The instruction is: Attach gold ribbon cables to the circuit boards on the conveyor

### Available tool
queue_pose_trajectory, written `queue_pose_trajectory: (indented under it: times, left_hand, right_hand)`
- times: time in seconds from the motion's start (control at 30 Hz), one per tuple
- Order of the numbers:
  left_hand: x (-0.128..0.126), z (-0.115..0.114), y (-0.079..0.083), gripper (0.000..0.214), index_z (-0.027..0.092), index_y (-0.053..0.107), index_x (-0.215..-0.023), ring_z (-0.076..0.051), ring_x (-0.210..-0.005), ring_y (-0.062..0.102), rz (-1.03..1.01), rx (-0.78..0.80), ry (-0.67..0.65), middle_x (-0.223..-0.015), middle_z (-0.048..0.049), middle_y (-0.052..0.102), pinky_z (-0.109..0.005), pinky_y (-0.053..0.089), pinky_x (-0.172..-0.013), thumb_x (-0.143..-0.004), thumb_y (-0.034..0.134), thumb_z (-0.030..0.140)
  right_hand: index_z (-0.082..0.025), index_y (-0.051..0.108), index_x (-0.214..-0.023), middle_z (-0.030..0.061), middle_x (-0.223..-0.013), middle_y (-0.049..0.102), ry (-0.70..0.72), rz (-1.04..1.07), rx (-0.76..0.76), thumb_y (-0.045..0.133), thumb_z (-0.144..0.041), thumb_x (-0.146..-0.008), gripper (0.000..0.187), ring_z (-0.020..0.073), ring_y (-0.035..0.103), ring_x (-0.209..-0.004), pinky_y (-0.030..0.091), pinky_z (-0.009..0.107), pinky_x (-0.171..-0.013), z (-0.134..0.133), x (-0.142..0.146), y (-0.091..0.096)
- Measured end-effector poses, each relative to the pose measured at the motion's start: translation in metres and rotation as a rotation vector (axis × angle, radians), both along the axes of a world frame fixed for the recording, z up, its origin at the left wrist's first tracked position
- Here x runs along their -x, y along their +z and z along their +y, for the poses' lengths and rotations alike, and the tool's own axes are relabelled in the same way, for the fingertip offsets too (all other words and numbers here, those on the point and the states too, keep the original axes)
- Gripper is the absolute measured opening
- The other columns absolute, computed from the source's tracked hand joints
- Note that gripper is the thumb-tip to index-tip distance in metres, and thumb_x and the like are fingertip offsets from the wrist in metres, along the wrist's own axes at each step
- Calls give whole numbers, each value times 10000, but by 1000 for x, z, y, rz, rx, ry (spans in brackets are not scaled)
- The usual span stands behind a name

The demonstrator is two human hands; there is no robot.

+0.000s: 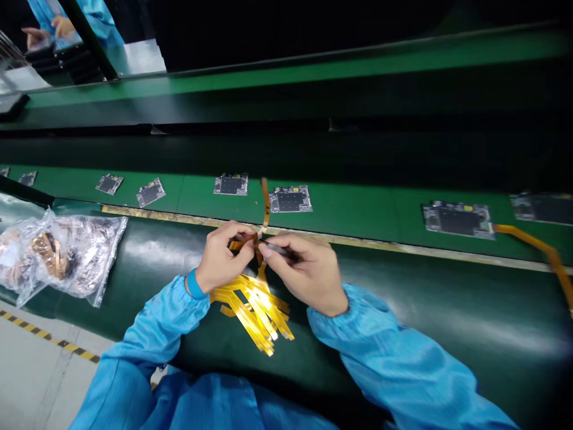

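My left hand (226,254), with a blue band at its wrist, is closed and pinches an orange flex cable (265,206). The cable's far end rises over the green belt beside a circuit board (290,199). Between the fingers of my right hand (307,269) is a slim grey tool (278,248), its tip meeting the cable at my left fingertips. The fingers cover most of the tool, so its exact kind is unclear. Just below both hands, a loose pile of yellow-orange flex cables (257,307) lies on the dark green bench surface (398,334).
More circuit boards (230,184) are spread along the green belt (367,218). One board (459,220) at right has a flex cable (532,234) extending from it. Clear plastic bags of parts (67,254) lie at left. A co-worker's hands (62,27) show at upper left.
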State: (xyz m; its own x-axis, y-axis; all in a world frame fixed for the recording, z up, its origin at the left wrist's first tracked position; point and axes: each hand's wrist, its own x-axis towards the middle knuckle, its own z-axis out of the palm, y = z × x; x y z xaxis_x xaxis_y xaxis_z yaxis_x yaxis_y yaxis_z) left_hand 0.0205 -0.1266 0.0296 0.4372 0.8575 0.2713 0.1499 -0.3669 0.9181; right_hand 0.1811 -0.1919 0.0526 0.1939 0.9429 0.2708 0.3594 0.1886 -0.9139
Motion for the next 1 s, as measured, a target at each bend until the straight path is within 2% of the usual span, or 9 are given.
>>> queue_pose_trajectory:
  times: [0.13,0.37,0.5,0.7,0.87,1.0]
  left_hand:
    - [-1,0,4,131,171,689,-813,-118,-668,634,-1,132,-48,-745,-15,695,-227,506,-637,-903,612,227]
    - [-1,2,13,300,185,618,-736,-90,-556,549,-103,273,-32,-622,24,598,-221,481,-567,-919,704,406]
    - [-1,1,18,364,190,588,-718,-79,-521,522,-126,338,-53,-598,30,578,-215,469,-529,-910,720,470]
    - [1,0,20,366,189,576,-716,-72,-506,526,-157,397,-45,-618,25,593,-209,465,-505,-891,731,471]
    - [3,2,20,370,189,578,-706,-69,-487,522,-174,428,-59,-601,25,595,-197,439,-471,-874,744,474]
    - [4,4,20,385,189,570,-692,-64,-478,516,-171,445,-65,-599,24,599,-192,427,-462,-862,752,482]
  right_hand:
    - [-242,722,-787,7,-670,720,29,-80,-44,733,-312,-898,131,124,550,-482,471,262,-478,-2,-5,-1]
    - [-255,681,-794,-18,-626,637,-131,-120,-94,709,-325,-929,154,129,503,-498,448,278,-499,3,-18,1]
    - [-252,658,-804,-20,-628,609,-175,-69,-42,713,-422,-947,229,138,501,-528,442,293,-518,6,-22,0]
    - [-250,625,-748,-6,-615,535,-229,88,20,717,-601,-921,402,155,452,-543,398,326,-499,12,-31,3]
    - [-271,621,-721,15,-603,550,-201,129,52,717,-650,-906,433,168,439,-522,380,353,-470,15,-32,4]
    - [-258,626,-724,-4,-603,544,-214,159,59,741,-679,-875,461,151,447,-519,392,330,-479,16,-31,3]
